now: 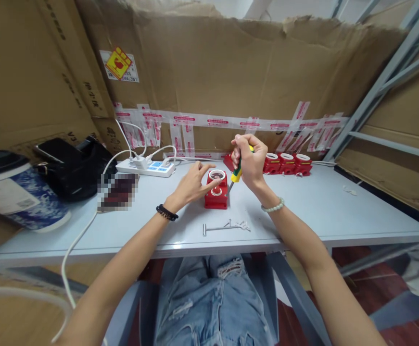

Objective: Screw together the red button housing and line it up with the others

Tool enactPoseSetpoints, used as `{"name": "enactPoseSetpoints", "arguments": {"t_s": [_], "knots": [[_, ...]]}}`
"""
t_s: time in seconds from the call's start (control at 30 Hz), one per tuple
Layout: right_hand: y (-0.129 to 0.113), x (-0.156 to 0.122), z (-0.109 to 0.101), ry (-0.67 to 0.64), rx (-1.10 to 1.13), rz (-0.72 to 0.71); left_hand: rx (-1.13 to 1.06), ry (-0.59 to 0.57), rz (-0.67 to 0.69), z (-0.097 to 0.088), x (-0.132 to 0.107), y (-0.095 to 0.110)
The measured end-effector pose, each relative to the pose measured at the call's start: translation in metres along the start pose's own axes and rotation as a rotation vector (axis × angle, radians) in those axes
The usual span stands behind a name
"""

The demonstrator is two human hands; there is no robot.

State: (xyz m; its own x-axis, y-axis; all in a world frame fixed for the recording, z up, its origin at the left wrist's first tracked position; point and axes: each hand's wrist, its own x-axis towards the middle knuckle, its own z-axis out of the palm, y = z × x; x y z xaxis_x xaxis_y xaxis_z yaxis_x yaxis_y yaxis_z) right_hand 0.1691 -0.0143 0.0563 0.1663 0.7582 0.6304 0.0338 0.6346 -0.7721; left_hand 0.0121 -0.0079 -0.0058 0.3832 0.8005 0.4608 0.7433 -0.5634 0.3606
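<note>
A small red box (pixel 215 203) with a white ring on top stands on the table in front of me. The thumb and index finger of my left hand (pixel 192 185) curve around the ring from the left, seemingly steadying it. Closed in a fist, my right hand (pixel 251 161) grips a screwdriver (pixel 236 174) with a green and yellow handle. Its shaft slants down to the box's right side; exactly what the tip touches is too small to tell. Nearer the table edge lie a metal T-shaped bar (pixel 219 228) and small whitish bits (pixel 244 226).
Several similar red boxes (pixel 287 166) stand at the back right. A white power strip (pixel 151 167) with plugged cables is at the back left, near a black bag (pixel 82 168) and a large blue-white cup (pixel 32 202). Cardboard (pixel 231 67) walls the back; a metal frame (pixel 378 91) rises right.
</note>
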Motion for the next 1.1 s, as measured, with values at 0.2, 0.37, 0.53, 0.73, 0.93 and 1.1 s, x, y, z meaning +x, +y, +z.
{"name": "enactPoseSetpoints", "arguments": {"t_s": [0.2, 0.37, 0.53, 0.73, 0.93, 1.1], "knots": [[0.007, 0.001, -0.003, 0.023, 0.037, -0.001, -0.148, -0.251, 0.225, 0.012, 0.002, -0.017], [0.006, 0.001, -0.002, 0.03, -0.006, -0.002, -0.206, -0.246, 0.242, 0.015, 0.003, -0.019], [0.008, 0.0, 0.0, 0.012, -0.064, -0.015, -0.165, -0.214, 0.226, 0.014, 0.003, -0.019], [-0.001, -0.008, 0.002, -0.031, -0.353, -0.155, -0.109, -0.189, 0.207, 0.014, 0.002, -0.017], [-0.02, -0.011, 0.001, -0.158, -1.003, -0.191, -0.037, -0.182, 0.184, 0.013, 0.001, -0.015], [-0.035, 0.0, -0.005, -0.293, -1.294, -0.182, -0.076, -0.191, 0.184, 0.015, 0.002, -0.017]]}}
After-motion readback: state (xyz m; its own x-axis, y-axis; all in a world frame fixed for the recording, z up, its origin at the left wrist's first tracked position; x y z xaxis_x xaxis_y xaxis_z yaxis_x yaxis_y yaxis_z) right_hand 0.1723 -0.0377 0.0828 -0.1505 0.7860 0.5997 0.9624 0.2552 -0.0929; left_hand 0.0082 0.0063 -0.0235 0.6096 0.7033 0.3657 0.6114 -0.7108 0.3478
